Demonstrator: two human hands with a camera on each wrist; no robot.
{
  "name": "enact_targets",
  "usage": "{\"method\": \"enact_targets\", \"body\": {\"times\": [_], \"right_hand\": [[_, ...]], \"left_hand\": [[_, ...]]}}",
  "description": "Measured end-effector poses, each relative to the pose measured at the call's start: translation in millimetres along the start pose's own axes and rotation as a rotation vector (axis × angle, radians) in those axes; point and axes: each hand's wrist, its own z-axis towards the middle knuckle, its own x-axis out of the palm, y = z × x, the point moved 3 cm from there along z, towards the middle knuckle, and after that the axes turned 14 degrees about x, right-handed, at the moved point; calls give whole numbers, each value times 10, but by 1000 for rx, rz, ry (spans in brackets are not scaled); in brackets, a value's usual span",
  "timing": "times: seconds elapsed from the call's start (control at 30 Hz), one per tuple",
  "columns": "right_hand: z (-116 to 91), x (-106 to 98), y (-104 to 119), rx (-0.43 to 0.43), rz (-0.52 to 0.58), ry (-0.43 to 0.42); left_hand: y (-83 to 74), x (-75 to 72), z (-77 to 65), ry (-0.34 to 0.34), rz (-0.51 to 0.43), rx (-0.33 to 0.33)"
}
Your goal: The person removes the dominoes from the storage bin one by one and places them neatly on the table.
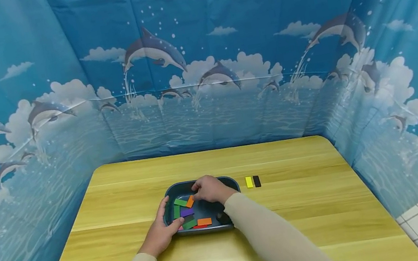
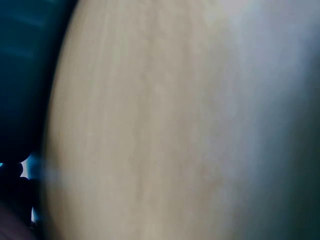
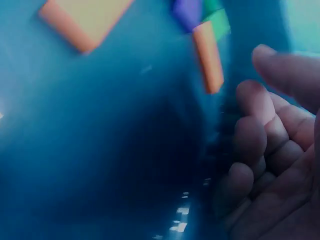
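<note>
A dark blue rectangular tray (image 1: pixel 207 207) holds several small rectangular blocks, among them a green block (image 1: pixel 181 202), a purple block (image 1: pixel 186 212) and an orange block (image 1: pixel 204 221). My left hand (image 1: pixel 159 233) rests at its front left corner, the fingers along the left side and the thumb over the front rim. Over the tray's far part is my right hand (image 1: pixel 212 189), its fingertips close to a tilted orange block (image 1: pixel 190 201). In the right wrist view the right fingers (image 3: pixel 250 137) are loosely curled, thumb apart, with nothing between them.
On the table (image 1: pixel 310 206), just right of the tray, a yellow block (image 1: pixel 249 182) and a black block (image 1: pixel 257 181) lie side by side. A blue dolphin-print curtain (image 1: pixel 206 117) hangs behind the table and at both sides.
</note>
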Motion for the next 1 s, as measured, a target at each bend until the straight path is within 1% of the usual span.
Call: {"method": "enact_targets", "body": {"times": [0.17, 0.3, 0.47, 0.7, 0.87, 1.0], "right_hand": [[63, 101, -96, -4, -34, 5], [84, 160, -138, -6, -45, -10], [97, 201, -139, -5, -43, -9], [122, 262, -139, -25, -134, -47], [107, 274, -125, -9, -136, -54], [94, 268, -111, 11, -123, -81]], "left_hand": [[-3, 2, 1, -5, 3, 0], [-5, 12, 6, -4, -3, 8], [22, 16, 12, -3, 7, 5], [29, 10, 12, 0, 21, 6], [10, 6, -1, 6, 30, 9], [4, 13, 5, 4, 31, 14]]}}
